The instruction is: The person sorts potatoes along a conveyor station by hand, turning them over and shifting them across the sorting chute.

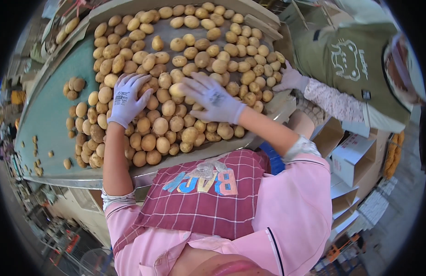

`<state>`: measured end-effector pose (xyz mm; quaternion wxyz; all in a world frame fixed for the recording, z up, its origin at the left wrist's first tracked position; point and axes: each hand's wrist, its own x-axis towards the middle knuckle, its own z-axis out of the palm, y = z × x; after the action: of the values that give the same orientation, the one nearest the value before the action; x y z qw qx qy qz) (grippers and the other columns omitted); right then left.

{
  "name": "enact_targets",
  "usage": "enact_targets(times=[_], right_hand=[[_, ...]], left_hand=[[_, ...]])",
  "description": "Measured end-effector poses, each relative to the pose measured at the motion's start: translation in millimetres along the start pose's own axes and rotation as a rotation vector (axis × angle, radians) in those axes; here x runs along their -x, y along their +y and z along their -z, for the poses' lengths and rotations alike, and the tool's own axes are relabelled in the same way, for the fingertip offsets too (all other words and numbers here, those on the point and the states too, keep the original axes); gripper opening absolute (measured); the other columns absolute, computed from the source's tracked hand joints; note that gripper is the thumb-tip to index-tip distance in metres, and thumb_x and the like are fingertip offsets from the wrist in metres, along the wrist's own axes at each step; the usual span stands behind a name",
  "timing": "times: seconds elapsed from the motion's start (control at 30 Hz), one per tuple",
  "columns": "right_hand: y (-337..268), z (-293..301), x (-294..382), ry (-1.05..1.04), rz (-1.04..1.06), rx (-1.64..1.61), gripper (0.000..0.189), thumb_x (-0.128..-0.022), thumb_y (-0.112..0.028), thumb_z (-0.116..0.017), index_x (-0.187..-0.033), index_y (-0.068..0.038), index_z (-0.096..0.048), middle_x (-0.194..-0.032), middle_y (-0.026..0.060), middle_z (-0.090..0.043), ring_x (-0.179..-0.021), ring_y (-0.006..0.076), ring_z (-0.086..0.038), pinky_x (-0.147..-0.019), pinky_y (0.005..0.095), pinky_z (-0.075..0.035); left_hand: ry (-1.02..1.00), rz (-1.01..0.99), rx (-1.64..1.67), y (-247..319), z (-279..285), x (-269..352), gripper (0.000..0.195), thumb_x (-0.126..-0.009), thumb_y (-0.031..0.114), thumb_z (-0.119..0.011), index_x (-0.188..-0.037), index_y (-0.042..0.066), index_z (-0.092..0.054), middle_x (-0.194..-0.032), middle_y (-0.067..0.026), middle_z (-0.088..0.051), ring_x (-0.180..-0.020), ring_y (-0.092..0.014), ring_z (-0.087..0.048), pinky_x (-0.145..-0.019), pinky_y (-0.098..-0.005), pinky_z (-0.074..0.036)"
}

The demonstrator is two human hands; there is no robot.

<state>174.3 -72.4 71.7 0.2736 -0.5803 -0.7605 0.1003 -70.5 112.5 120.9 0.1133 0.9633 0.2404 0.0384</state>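
Observation:
Many yellow-brown potatoes (160, 126) are heaped on a sorting table with a green belt surface (50, 114). My left hand (126, 100), in a thin white glove bearing print, rests palm down at the left of the heap. Its thumb stands apart from the fingers, and the fingertips reach over some potatoes. Farther right, my right hand (213, 98), gloved the same way, lies flat over the middle of the heap with its fingers spread. Potatoes are beneath both palms, partly hidden, and neither hand appears to grip one.
At the right, a co-worker's gloved hand (292, 77) touches the table's edge beside the potatoes. Open cardboard boxes (352, 157) stand below on that side. Small potatoes (37, 167) lie scattered at the belt's left. A metal rim (147, 180) runs along the table's near side.

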Motion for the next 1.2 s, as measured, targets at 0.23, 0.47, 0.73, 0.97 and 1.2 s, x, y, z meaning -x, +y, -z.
enact_targets(times=[0.23,0.47,0.73,0.97,1.2], right_hand=[[33.2,0.6,-20.8,0.322,-0.146,0.161,0.052,-0.091,-0.031,-0.063,-0.137,-0.008,-0.056,-0.135,0.0156,-0.060,-0.120,0.0330,-0.059,-0.099,0.0466,-0.047],[-220.3,83.2,-56.0,0.078,0.635,-0.913,0.023,-0.084,-0.020,-0.064,-0.098,-0.003,-0.065,-0.099,0.0174,-0.069,-0.090,0.0335,-0.069,-0.081,0.0426,-0.055],[-268.9,112.8,-67.7,-0.907,0.786,-0.557,0.039,-0.088,-0.030,-0.063,-0.115,-0.002,-0.061,-0.097,0.0193,-0.070,-0.088,0.0374,-0.072,-0.076,0.0466,-0.055],[-326.6,161.8,-74.2,-0.972,0.991,-0.632,0.061,-0.086,-0.025,-0.068,-0.140,0.000,-0.054,-0.134,0.0170,-0.063,-0.121,0.0301,-0.062,-0.099,0.0398,-0.049],[-197.8,96.8,-43.6,-0.351,0.827,-1.531,0.055,-0.084,-0.025,-0.071,-0.131,-0.001,-0.060,-0.130,0.0179,-0.062,-0.118,0.0305,-0.060,-0.097,0.0411,-0.049]], left_hand=[[0.028,-0.111,-0.032,10.4,5.0,-4.8,0.038,-0.095,0.023,-0.063,-0.131,0.010,-0.063,-0.131,-0.0123,-0.064,-0.125,-0.033,-0.056,-0.113,-0.0428,-0.038],[0.107,0.112,0.221,-20.5,84.0,58.5,0.033,-0.096,0.015,-0.060,-0.128,0.009,-0.066,-0.132,-0.0135,-0.064,-0.129,-0.033,-0.055,-0.111,-0.0413,-0.041],[-0.050,0.186,-0.129,-53.5,135.5,112.2,0.028,-0.097,0.017,-0.060,-0.123,0.009,-0.068,-0.132,-0.0109,-0.065,-0.126,-0.032,-0.056,-0.108,-0.0419,-0.041],[-0.056,0.191,-0.160,-49.0,108.9,120.5,0.028,-0.095,0.015,-0.062,-0.121,0.007,-0.068,-0.131,-0.0127,-0.065,-0.123,-0.034,-0.058,-0.108,-0.0424,-0.043],[0.137,0.175,-0.046,-44.3,86.7,105.4,0.039,-0.094,0.016,-0.062,-0.133,0.011,-0.063,-0.140,-0.0150,-0.060,-0.131,-0.036,-0.055,-0.111,-0.0427,-0.043]])
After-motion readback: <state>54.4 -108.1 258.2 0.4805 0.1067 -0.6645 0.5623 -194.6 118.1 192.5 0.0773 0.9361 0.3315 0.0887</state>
